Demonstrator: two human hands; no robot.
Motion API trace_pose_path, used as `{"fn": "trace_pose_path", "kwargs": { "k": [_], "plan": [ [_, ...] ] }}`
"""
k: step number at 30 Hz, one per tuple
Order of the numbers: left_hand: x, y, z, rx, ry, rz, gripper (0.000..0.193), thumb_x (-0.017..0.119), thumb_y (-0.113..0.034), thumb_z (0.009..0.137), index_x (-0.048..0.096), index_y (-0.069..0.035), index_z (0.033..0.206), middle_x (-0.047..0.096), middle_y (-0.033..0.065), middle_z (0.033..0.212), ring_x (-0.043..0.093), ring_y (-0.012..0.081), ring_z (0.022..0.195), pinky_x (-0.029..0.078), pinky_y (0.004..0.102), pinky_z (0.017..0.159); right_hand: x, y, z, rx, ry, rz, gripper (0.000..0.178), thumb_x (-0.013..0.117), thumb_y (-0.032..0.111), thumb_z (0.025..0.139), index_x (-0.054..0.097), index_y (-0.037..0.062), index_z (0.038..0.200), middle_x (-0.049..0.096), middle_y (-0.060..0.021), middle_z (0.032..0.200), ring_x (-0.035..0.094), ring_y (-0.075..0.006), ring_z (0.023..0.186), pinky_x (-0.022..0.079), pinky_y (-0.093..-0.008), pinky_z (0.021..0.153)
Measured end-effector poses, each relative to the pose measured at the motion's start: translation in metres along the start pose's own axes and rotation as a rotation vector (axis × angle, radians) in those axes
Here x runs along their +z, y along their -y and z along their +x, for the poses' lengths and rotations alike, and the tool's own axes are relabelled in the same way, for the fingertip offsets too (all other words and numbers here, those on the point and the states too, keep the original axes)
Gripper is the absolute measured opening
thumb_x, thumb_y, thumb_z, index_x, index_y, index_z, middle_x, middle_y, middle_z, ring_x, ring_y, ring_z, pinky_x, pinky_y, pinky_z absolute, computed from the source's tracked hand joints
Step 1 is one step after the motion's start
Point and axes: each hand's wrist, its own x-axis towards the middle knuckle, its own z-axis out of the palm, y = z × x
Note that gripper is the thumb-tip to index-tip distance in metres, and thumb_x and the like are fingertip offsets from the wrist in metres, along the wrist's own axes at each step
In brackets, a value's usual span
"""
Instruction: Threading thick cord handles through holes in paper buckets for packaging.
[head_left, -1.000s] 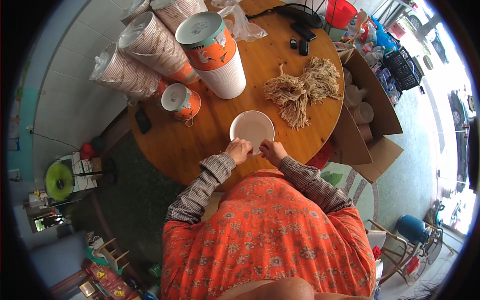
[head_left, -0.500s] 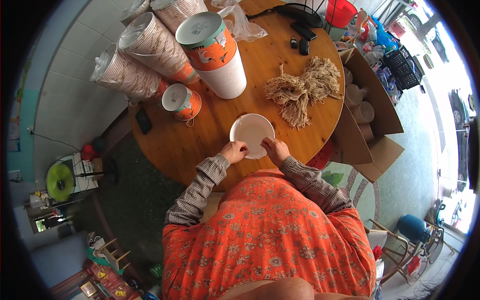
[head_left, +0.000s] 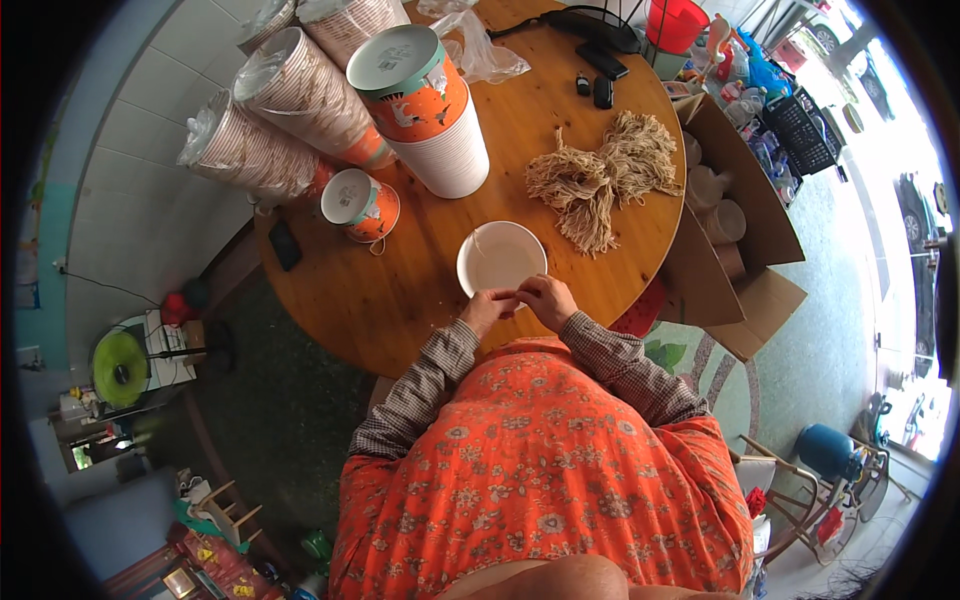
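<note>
The tub (head_left: pixel 502 260) is near the surface's (head_left: pixel 400 295) edge, string (head_left: pixel 478 240) at its far side, near rim seemingly unfinished. There left hand (head_left: pixel 486 310) and right hand (head_left: pixel 549 300) meet; what their grip holds cannot be told. Beyond, a cup (head_left: pixel 372 208) already carries a loop (head_left: pixel 377 249).

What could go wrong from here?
The left hand and right hand are close together at the near rim of the white cup, so a tug might tip it.
The tall stack stands just beyond that cup; a bump could topple it.
The strings lie loosely bunched and might tangle.
</note>
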Motion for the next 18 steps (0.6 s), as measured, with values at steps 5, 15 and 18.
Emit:
{"fn": "trace_pose_path", "kwargs": {
  "k": [5,15,18],
  "plan": [
    [0.010,-0.003,-0.008,0.009,-0.114,0.276,0.017,0.062,-0.018,0.085,0.068,-0.005,0.093,0.061,-0.0031,0.076,0.053,0.0061,0.066,0.044,0.0200,0.063,0.000,0.002,0.005,-0.014,-0.008,-0.005,0.019,0.061,0.022,0.081,0.065,0.0038,0.085,0.063,-0.0144,0.082,0.062,-0.0307,0.077,0.050,-0.0386,0.069],
    [-0.019,-0.014,-0.008,0.407,-0.262,0.545,0.022,0.056,-0.020,0.088,0.067,-0.002,0.083,0.061,0.0004,0.066,0.051,0.0050,0.054,0.041,0.0220,0.050,0.019,-0.027,-0.002,0.086,0.368,-0.446,0.018,0.048,0.013,0.083,0.060,-0.0003,0.087,0.064,-0.0220,0.085,0.063,-0.0358,0.085,0.051,-0.0443,0.071],
    [-0.031,-0.018,-0.008,0.367,-0.253,0.457,0.021,0.056,-0.019,0.089,0.066,-0.001,0.082,0.059,-0.0015,0.065,0.050,0.0042,0.055,0.041,0.0208,0.052,0.033,-0.018,-0.021,-0.208,0.123,-0.361,0.016,0.049,0.011,0.082,0.059,0.0004,0.088,0.064,-0.0202,0.087,0.064,-0.0347,0.082,0.052,-0.0426,0.067]
  ]
}}
